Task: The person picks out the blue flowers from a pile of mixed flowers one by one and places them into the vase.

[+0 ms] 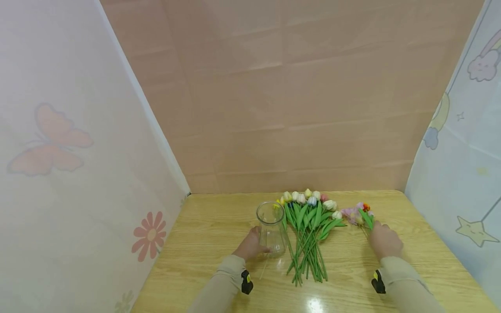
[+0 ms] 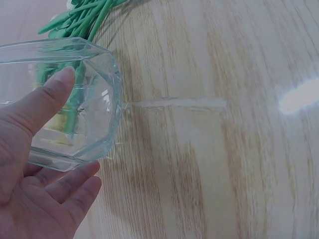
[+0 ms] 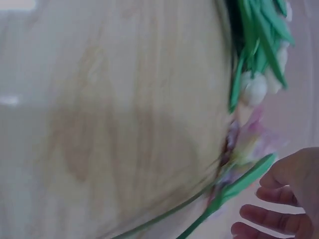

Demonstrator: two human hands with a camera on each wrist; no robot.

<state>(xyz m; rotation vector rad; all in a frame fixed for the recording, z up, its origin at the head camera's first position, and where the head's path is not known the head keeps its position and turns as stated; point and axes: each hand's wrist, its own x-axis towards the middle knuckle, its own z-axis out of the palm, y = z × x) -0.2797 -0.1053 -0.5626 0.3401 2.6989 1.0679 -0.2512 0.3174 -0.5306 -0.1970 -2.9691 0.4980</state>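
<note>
My left hand (image 1: 250, 245) holds a clear glass vase (image 1: 272, 238) above the wooden table's left-middle part. In the left wrist view the thumb (image 2: 62, 82) lies along the glass, with the fingers (image 2: 82, 191) on its other side. Right of the vase lies a bunch of tulips (image 1: 309, 221) with white, yellow, blue and pink heads and long green stems. Over at the right, my right hand (image 1: 385, 241) is beside an orange flower (image 1: 365, 207) and pink-purple blossoms (image 1: 352, 214). A green leaf (image 3: 249, 174) reaches close to the thumb; the loosely bent fingers show no grip on it.
The wooden table (image 1: 203, 226) ends at a tan back wall (image 1: 274, 108). Printed sheets hang at the left (image 1: 78, 208) and right (image 1: 462, 174) sides. A pale streak (image 2: 174, 103) lies on the tabletop near the vase's base.
</note>
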